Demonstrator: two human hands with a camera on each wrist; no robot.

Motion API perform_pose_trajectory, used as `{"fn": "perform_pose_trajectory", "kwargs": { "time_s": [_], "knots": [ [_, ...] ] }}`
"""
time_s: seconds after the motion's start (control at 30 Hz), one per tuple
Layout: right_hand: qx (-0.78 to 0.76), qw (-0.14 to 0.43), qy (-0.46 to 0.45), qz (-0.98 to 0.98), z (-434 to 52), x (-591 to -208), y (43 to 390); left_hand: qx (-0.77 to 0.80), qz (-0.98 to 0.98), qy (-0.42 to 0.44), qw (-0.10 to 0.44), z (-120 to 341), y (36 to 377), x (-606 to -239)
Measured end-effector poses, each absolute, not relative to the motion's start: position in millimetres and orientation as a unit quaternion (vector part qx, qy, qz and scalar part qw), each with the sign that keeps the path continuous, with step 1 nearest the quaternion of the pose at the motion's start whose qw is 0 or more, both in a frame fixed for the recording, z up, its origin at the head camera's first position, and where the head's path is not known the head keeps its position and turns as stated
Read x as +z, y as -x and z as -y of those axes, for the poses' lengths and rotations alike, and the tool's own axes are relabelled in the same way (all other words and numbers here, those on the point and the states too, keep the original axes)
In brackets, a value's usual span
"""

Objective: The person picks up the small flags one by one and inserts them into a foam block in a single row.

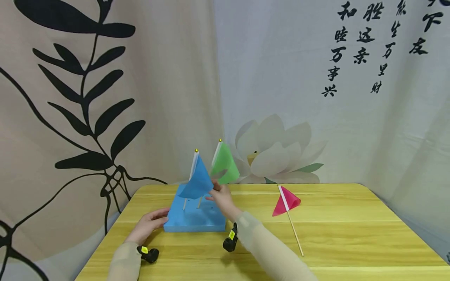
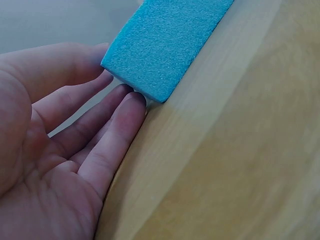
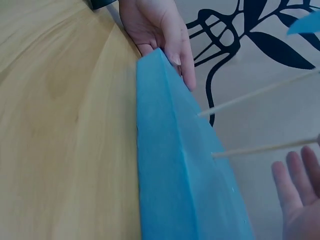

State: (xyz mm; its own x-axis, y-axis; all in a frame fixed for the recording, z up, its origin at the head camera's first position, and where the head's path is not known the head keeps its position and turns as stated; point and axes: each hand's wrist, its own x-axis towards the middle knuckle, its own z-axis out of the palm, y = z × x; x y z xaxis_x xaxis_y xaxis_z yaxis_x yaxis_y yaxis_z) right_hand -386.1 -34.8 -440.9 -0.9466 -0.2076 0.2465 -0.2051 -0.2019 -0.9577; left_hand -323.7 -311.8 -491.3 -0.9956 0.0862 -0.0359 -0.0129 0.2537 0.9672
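A blue foam block (image 1: 195,227) lies on the table, with two thin sticks standing in its top. My left hand (image 1: 149,223) rests against the block's left end; its fingertips (image 2: 132,102) touch that end face in the left wrist view. The nearer stick (image 3: 255,94) carries a blue flag (image 1: 198,179), leaning slightly right. With my right hand (image 1: 224,201) I pinch the stick of a green flag (image 1: 228,166), whose lower end (image 3: 225,153) meets the block. The blue flag covers part of that stick, and the pinching fingertips are mostly hidden.
A pink flag (image 1: 290,201) on a wooden stick lies on the table (image 1: 351,230) to the right. Small holes dot the block's top. Behind the table hangs a curtain (image 1: 179,97) printed with plants and characters.
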Motion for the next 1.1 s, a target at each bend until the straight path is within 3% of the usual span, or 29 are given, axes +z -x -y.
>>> {"fn": "perform_pose_trajectory", "kwargs": {
  "time_s": [0.33,0.87,1.1],
  "knots": [
    [-0.742,0.063,0.180,-0.642,-39,-436,389,0.611,-0.790,-0.036,0.043,307,327,-489],
    [-0.701,0.035,0.051,-0.711,-191,-442,366,0.606,-0.794,-0.038,0.043,310,329,-491],
    [-0.658,0.059,0.028,-0.750,-236,-445,355,0.608,-0.793,-0.019,0.043,311,328,-493]
  ]
}}
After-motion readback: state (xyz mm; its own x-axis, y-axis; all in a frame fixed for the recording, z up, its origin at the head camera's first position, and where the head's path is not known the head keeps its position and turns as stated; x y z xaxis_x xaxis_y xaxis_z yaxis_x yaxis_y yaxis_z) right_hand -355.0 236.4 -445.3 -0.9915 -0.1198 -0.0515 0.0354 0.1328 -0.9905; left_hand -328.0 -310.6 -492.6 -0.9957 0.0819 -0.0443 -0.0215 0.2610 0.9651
